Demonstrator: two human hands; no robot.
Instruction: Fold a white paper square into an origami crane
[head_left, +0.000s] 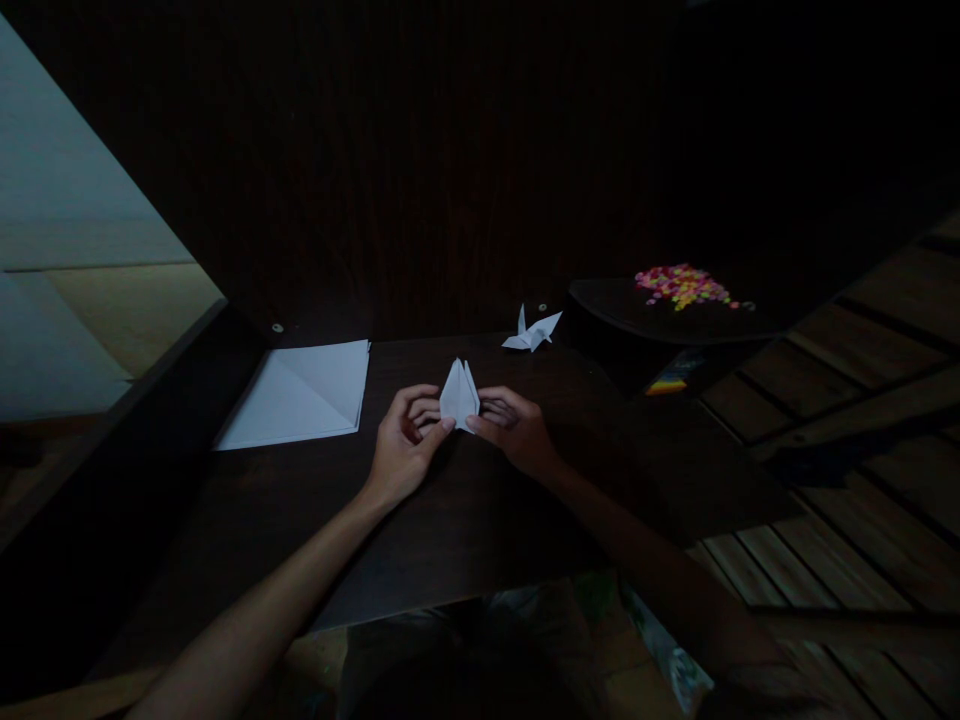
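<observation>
A small piece of folded white paper (459, 392) is held upright between both hands, its two narrow points facing away from me. My left hand (410, 432) grips its lower left side, thumb in front and fingers curled behind. On the opposite edge, my right hand (516, 428) pinches the paper the same way. Just beyond, to the right, a folded white paper crane (534, 330) stands on the dark table (420, 510). Left of my hands lies a stack of white paper sheets (300, 395), the top one creased diagonally.
A pile of small pink, red and yellow pieces (686, 286) sits on a dark raised shelf (615, 305) at the right. A dark upright panel (420, 180) closes off the back. Along the left runs a raised side board (127, 410). Wooden slats (847, 540) show at the right.
</observation>
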